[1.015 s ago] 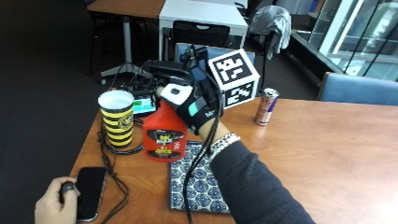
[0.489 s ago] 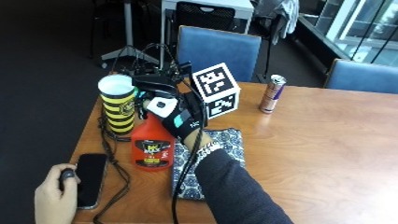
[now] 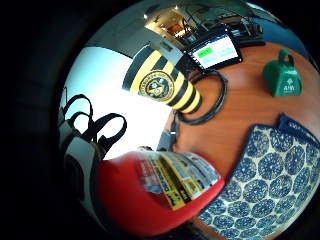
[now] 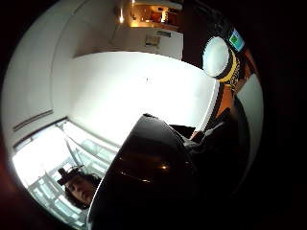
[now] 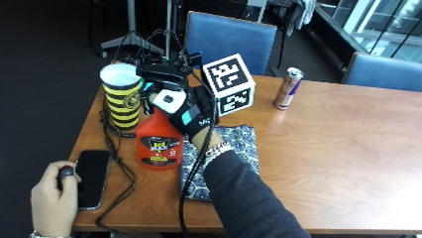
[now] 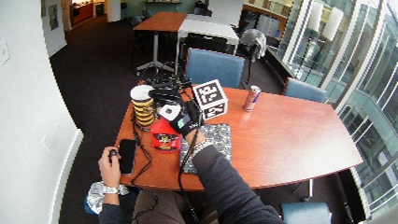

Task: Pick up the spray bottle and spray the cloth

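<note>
On the wooden bench (image 5: 342, 148) the gloved right hand (image 5: 191, 116) is wrapped round the neck and trigger head of a red spray bottle (image 5: 157, 141), its fingers curled about the top just under the white nozzle. The bottle stands upright, its base touching or just above the bench, right beside the left edge of a blue-and-white patterned cloth (image 5: 227, 158) that lies flat under the person's forearm. In the little finger side palm view the bottle's red body and yellow label (image 3: 170, 187) fill the near field, with the patterned cloth (image 3: 270, 175) spread beside it. Just behind the bottle stands a yellow-and-black striped paper cup (image 5: 122, 96), ringed at its foot by black cables (image 5: 122, 163) that trail forward along the bench. A dark phone (image 5: 91, 178) lies near the front left corner, and the bare left hand (image 5: 56, 196) rests beside it, holding a small black object. A slim drink can (image 5: 288, 89) stands well apart toward the far edge, in front of a blue chair (image 5: 231, 42).
</note>
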### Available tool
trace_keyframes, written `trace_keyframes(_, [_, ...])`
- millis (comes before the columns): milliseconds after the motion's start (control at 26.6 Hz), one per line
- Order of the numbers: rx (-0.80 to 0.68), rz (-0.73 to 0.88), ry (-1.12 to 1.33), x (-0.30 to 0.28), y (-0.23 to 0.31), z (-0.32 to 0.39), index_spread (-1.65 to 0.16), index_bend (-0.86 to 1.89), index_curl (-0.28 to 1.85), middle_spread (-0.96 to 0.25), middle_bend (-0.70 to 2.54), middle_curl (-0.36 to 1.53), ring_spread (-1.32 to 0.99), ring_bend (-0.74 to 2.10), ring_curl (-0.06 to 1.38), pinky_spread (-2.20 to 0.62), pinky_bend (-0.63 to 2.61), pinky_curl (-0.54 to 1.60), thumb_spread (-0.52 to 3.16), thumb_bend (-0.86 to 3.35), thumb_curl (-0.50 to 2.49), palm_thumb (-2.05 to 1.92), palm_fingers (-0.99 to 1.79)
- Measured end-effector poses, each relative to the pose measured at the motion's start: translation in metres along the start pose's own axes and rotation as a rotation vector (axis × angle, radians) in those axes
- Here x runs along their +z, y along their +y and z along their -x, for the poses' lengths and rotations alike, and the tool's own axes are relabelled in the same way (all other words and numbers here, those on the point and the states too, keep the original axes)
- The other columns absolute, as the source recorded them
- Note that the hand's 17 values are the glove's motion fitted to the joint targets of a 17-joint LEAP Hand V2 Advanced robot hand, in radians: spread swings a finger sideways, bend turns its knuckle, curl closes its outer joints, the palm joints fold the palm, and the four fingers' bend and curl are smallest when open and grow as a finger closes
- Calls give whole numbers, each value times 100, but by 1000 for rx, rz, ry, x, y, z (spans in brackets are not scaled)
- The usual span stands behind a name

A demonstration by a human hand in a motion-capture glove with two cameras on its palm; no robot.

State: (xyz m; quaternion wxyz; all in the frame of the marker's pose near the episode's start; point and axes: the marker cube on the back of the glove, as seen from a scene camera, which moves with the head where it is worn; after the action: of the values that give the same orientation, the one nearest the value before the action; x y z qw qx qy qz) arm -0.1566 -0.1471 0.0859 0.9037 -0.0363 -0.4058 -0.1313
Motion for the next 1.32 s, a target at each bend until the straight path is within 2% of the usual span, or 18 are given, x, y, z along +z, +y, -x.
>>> trace_keyframes(376, [73,28,14,4,13,-27,-35,19,62,-24,59,50,-26,61,47,-33,41,39,25,-4,80,94,136])
trace_keyframes(714, [136,222,51,31,22,-50,-35,17,60,-24,56,49,-23,63,46,-31,40,38,28,-4,80,93,128])
trace_keyframes(1015, [163,280,152,18,43,-69,-35,9,53,-26,50,48,-21,60,46,-4,19,35,46,-5,77,90,88])
trace_keyframes(1090, [171,271,190,8,50,-74,-36,0,48,-24,45,46,-18,54,44,1,25,36,56,-5,74,86,68])
trace_keyframes(1165, [172,264,245,-5,59,-78,-37,4,46,-21,39,44,-16,50,44,5,31,38,62,-6,71,83,54])
trace_keyframes(1316, [153,259,393,-32,75,-78,-38,7,41,-16,29,41,-12,43,40,12,37,38,72,-7,65,75,44])
